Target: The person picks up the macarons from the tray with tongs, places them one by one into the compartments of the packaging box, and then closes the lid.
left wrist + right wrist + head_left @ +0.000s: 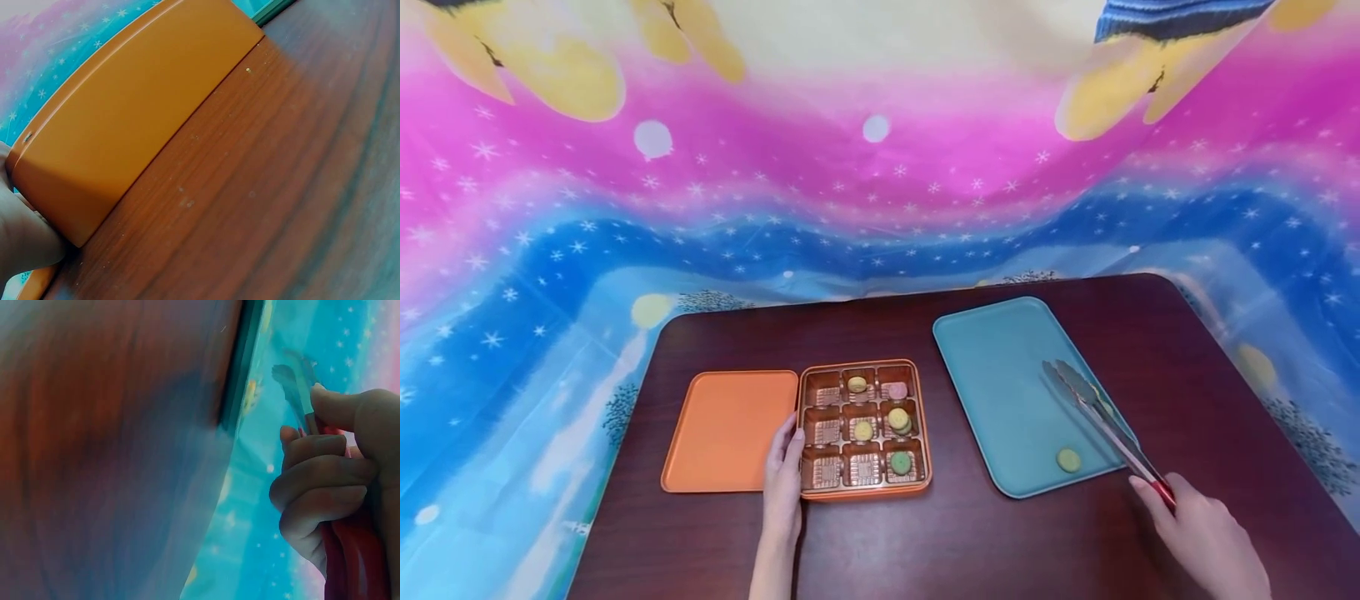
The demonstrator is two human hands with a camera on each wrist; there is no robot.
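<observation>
My right hand (1213, 533) grips a pair of tongs (1108, 429) by the red handles, seen close up in the right wrist view. The tong tips hang over a blue-green tray (992, 392). On that tray lies a yellow-green macaron (1068, 460); yellowish pieces (1107, 406) are partly hidden behind the tongs. My left hand (784, 479) rests along the left side of an orange box (137, 112). Its divided brown insert holds a green macaron (901, 463) front right, a pink one (897, 390) back right, and several yellow or greenish ones (863, 431) in other compartments.
An orange lid (730, 433) lies flat on the dark wooden table (880, 550), left of the box. Behind the table hangs a colourful printed cloth (880, 192). The tray stands right of the box, with a strip of table between them.
</observation>
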